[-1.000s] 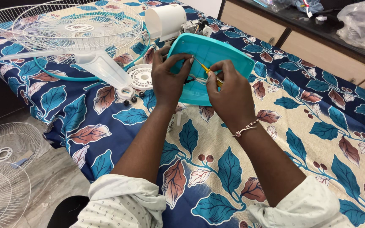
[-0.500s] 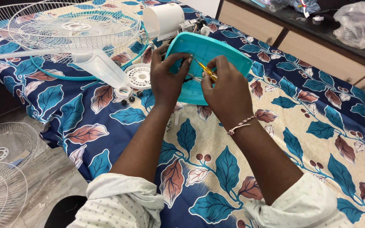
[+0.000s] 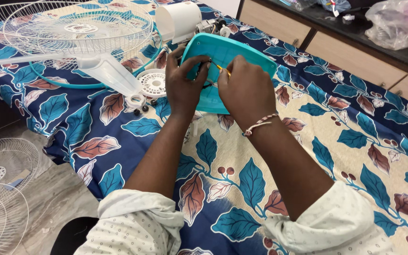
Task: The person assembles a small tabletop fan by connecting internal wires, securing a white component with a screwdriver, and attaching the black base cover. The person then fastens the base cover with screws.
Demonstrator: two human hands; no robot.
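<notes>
The left hand [image 3: 181,87] grips the near-left rim of the teal fan base cover [image 3: 242,54], which lies on the leaf-patterned bedspread [image 3: 345,156] toward its far edge. The right hand [image 3: 246,92] is clenched around a yellow-handled screwdriver [image 3: 223,70], tip inside the cover. A white wire fan guard [image 3: 72,28] rests at the far-left corner.
</notes>
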